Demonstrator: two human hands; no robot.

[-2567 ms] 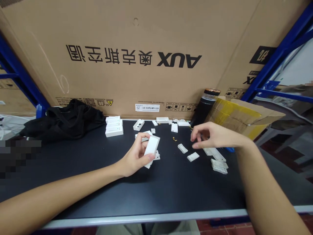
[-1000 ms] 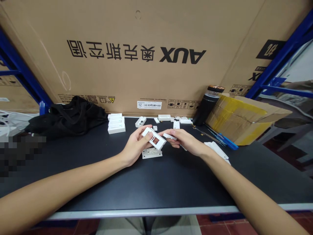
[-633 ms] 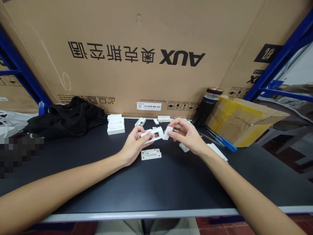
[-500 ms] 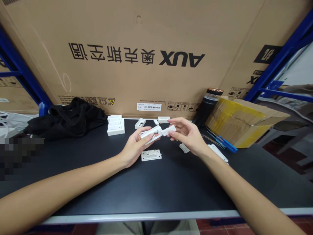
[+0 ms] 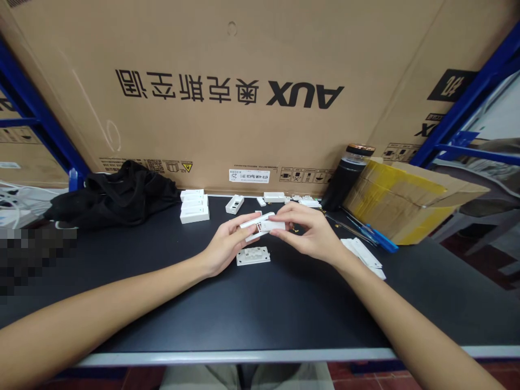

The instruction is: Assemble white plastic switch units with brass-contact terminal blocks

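Observation:
My left hand (image 5: 228, 238) is closed around a white plastic housing (image 5: 248, 223) with slots in it, held above the dark table. Between the thumb and fingers of my right hand (image 5: 306, 230) is a small white plastic cover (image 5: 273, 224). That cover lies against the housing's right part; whether it is seated I cannot tell. Just below my left hand, a flat white plate with a raised block (image 5: 253, 255) rests on the table. Behind my hands lie a white housing with dark slots (image 5: 234, 204) and another white part (image 5: 273, 197).
A stack of white housings (image 5: 194, 207) stands beside a black cloth (image 5: 114, 197) on the left. To the right are a dark bottle (image 5: 347, 176), a taped cardboard box (image 5: 402, 200), a blue-handled tool (image 5: 382, 238) and white plates (image 5: 364, 257). A large carton (image 5: 203, 135) rises behind.
My right hand has moved slightly left, bringing the small cover onto the housing, where before it was at the housing's right end. My left hand keeps its hold.

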